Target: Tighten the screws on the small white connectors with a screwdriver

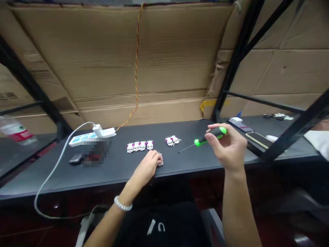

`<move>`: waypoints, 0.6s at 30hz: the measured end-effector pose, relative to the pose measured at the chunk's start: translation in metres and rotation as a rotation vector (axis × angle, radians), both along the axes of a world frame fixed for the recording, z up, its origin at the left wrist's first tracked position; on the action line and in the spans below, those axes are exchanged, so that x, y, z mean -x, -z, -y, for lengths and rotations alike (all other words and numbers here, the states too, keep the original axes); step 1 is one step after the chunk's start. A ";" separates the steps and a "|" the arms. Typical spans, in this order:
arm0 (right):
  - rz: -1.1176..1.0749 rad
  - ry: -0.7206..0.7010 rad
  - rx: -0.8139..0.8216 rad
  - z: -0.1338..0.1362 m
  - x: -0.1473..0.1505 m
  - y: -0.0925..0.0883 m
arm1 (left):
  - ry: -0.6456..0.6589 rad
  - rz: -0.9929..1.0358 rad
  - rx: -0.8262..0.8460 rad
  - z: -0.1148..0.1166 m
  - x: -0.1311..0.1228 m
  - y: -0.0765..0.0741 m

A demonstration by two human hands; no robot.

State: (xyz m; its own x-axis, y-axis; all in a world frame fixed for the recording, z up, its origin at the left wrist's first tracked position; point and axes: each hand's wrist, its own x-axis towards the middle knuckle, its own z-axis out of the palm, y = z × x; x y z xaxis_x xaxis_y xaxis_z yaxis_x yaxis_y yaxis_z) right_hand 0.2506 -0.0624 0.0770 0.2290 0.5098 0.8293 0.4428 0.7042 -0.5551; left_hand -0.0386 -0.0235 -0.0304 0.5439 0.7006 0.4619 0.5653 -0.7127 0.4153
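Note:
My right hand [229,145] grips a screwdriver [199,141] with a black and green handle, raised over the dark table. Its thin shaft slants down to the left. On the tabletop near the front edge, my left hand [151,160] is closed on a small white part [160,161], mostly hidden by the fingers. Just behind that hand, several small white and purple parts [140,146] stand in a row. Two more such parts [172,140] lie side by side between the row and the screwdriver's tip.
A white power strip [108,132] with a plugged-in charger and cable lies at the back left. A dark mouse-like object [75,159] sits before it. Black shelf posts [230,68] frame the table; a phone [258,140] lies beyond the right one. A bottle [19,132] stands far left.

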 end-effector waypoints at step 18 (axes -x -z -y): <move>0.015 -0.049 0.072 0.001 0.012 0.000 | 0.009 0.064 0.036 0.007 0.001 -0.005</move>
